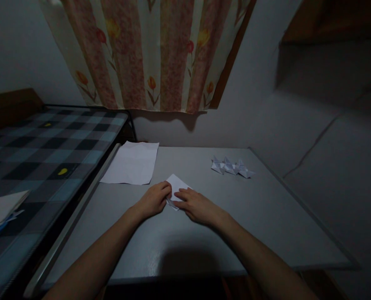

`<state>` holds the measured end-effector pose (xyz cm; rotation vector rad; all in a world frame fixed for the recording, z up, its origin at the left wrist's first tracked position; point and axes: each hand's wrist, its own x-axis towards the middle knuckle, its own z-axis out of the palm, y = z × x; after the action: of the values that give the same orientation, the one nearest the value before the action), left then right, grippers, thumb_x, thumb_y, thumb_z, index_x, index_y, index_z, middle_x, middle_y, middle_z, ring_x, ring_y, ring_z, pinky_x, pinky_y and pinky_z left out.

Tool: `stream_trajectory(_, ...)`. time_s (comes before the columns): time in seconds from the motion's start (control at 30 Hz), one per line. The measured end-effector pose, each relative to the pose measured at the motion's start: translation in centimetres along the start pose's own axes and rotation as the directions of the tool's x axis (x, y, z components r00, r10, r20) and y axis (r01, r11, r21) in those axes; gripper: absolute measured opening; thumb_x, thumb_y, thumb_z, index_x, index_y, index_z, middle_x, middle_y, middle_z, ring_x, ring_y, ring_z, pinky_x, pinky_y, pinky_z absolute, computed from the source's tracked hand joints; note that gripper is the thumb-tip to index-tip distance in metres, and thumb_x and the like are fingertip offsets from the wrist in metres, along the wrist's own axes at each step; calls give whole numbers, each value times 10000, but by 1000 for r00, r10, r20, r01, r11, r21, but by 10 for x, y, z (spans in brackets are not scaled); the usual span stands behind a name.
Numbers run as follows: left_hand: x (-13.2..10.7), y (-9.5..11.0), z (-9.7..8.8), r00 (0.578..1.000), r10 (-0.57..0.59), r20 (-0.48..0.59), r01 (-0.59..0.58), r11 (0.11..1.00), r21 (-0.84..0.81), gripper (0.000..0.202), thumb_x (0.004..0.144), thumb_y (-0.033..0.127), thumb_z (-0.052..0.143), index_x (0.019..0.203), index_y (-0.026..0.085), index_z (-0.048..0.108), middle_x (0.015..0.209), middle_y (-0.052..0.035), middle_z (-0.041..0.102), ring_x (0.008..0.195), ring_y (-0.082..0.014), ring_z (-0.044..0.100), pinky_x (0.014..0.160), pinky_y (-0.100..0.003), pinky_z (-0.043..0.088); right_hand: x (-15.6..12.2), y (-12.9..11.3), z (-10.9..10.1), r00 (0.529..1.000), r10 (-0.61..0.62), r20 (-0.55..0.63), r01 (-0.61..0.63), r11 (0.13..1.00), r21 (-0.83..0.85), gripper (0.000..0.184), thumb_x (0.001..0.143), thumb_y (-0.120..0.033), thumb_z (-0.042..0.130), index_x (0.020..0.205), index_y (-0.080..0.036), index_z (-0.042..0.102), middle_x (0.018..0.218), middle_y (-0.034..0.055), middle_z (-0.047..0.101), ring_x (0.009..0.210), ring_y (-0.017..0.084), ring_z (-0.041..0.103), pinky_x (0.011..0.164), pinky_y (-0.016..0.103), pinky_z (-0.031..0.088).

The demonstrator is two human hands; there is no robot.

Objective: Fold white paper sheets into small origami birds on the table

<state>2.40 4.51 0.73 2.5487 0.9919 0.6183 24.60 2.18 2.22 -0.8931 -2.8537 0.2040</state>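
Both hands are at a small folded sheet of white paper (179,183) on the table, its pointed corner facing away from me. My left hand (156,197) is closed on the paper's left edge, with the fingertips curled in. Across the right side of the paper lies my right hand (196,204), fingers spread and touching its surface. A narrow folded flap shows between the hands at the near edge. Farther off to the right, several folded paper boats (230,166) stand in a row. Beyond my left hand lies a stack or sheet of plain white paper (132,162).
The white table (282,233) meets the wall on its far and right sides. A bed with a checked cover (88,137) adjoins on the left, bearing a pale folded item (4,208) over something blue. A floral curtain (160,54) hangs beyond the table.
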Motion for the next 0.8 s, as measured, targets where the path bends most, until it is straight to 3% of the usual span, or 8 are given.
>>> stream_trajectory(0.2, -4, -4, 3, 996, -14, -85, 12, 1000, -24, 398, 748, 14, 466, 1089, 201, 551, 1109, -72, 537, 976, -178, 546, 870, -322, 475, -1, 15, -1, 984, 176, -30, -173, 982, 74, 271, 881, -165, 481, 1013, -170, 718, 1185, 92, 657, 1052, 207, 624, 944, 328, 461)
stream_trajectory(0.33, -5, -4, 3, 996, 84, 15, -85, 991, 100, 331, 822, 74, 492, 1025, 259, 677, 1114, -61, 590, 980, -198, 546, 878, -356, 456, -4, 21, -6, 963, 267, -44, -265, 964, 36, 248, 888, -185, 490, 956, -163, 728, 1133, 90, 685, 1024, 209, 641, 928, 316, 463)
stream_trajectory(0.43, -6, 2, 1, 995, 82, 62, -92, 982, 167, 356, 823, 109, 526, 1090, 290, 677, 1120, -60, 612, 1011, -220, 531, 895, -389, 441, -5, 21, -7, 939, 340, -55, -340, 940, -2, 265, 915, -235, 474, 942, -145, 722, 1081, 119, 699, 999, 222, 648, 920, 331, 463)
stream_trajectory(0.57, -5, 11, 0, 995, 69, 68, -81, 977, 195, 338, 835, 153, 534, 1115, 284, 671, 1159, -65, 617, 1027, -231, 530, 905, -409, 436, 0, 24, 1, 935, 342, -97, -347, 937, -42, 356, 923, -353, 489, 1154, -123, 635, 1238, 153, 617, 1193, 276, 534, 1035, 425, 379)
stream_trajectory(0.67, -4, 12, 2, 994, 83, 73, -95, 978, 184, 330, 835, 152, 528, 1100, 279, 678, 1186, -62, 621, 1034, -227, 543, 915, -408, 439, 7, 31, 10, 956, 284, -79, -288, 956, -51, 472, 933, -311, 455, 1374, -143, 445, 1429, 138, 450, 1359, 281, 340, 1105, 497, 270)
stream_trajectory(0.8, -2, 11, 5, 990, 107, 88, -119, 981, 150, 348, 832, 131, 507, 1110, 264, 667, 1178, -58, 631, 1059, -222, 553, 942, -396, 444, 17, 36, 16, 972, 235, -13, -236, 971, -51, 533, 944, -301, 398, 1455, -183, 303, 1512, 106, 319, 1410, 272, 235, 1121, 549, 205)
